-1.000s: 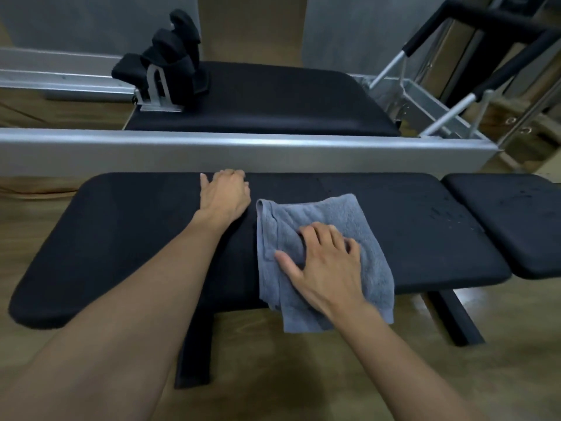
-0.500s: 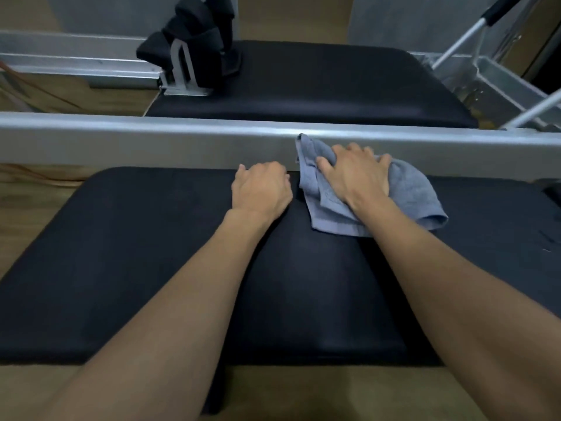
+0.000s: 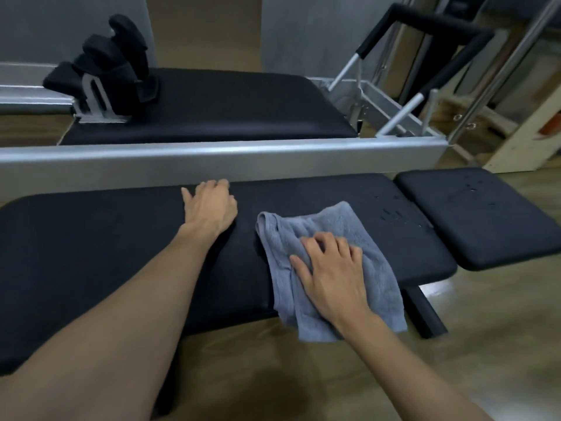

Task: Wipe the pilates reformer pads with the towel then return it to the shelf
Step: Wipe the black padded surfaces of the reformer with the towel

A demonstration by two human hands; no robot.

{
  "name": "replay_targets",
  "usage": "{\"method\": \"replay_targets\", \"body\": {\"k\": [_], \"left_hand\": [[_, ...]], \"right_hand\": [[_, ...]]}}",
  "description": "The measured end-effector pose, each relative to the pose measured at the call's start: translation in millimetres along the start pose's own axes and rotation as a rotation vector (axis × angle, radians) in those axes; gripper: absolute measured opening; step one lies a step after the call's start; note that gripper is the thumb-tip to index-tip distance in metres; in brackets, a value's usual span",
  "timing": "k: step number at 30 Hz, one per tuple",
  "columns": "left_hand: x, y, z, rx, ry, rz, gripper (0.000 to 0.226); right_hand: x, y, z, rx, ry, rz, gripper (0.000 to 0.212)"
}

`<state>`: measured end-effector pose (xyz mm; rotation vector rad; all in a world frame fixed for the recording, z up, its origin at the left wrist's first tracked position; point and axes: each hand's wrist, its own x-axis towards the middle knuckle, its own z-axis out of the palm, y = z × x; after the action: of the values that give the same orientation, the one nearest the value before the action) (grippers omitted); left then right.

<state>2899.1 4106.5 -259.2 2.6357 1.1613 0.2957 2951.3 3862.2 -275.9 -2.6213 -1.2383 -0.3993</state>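
Right hand (image 3: pixel 331 276) has its fingers spread flat on the grey terry towel (image 3: pixel 334 268) at the near edge of the long black padded bench pad (image 3: pixel 121 253), left hand (image 3: pixel 209 208) loosely curled and empty, and I reckon the overhanging towel could slip floorwards.

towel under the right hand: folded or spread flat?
Loosely folded: the towel shows layered edges at its left side, and its near end hangs off the long pad under the right hand.
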Motion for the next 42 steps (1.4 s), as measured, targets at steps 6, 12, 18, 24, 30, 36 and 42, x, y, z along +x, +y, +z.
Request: {"method": "replay_targets", "body": {"k": [6, 12, 18, 24, 30, 36, 42], "left_hand": [[9.7, 57.9, 21.8, -0.089, -0.026, 0.188, 0.036], [29.7, 53.2, 29.5, -0.005, 0.063, 0.148, 0.033], [28.1, 42.0, 26.1, 0.013, 0.061, 0.077, 0.035], [9.6, 62.8, 18.7, 0.082, -0.029, -0.04, 0.028], [-1.4, 93.0, 10.5, 0.137, -0.129, 0.007, 0.034], [-2.3, 111.1, 17.6, 0.097, -0.103, 0.039, 0.039], [7.9, 103.6, 35.0, 0.099, -0.009, 0.102, 0.04]], "right_hand": [[16.6, 12.9, 1.7, 0.019, -0.009, -0.002, 0.043], [110.3, 34.6, 31.0, 0.014, -0.031, -0.016, 0.042], [201.8, 39.7, 66.2, 0.015, -0.105, -0.036, 0.047], [168.2, 45.7, 52.8, 0.024, -0.065, -0.087, 0.039], [64.7, 66.5, 6.9, 0.043, -0.032, -0.087, 0.026], [-11.9, 97.3, -14.5, 0.067, -0.001, -0.08, 0.036], [7.7, 100.4, -7.3, 0.046, 0.017, -0.044, 0.038]]}}
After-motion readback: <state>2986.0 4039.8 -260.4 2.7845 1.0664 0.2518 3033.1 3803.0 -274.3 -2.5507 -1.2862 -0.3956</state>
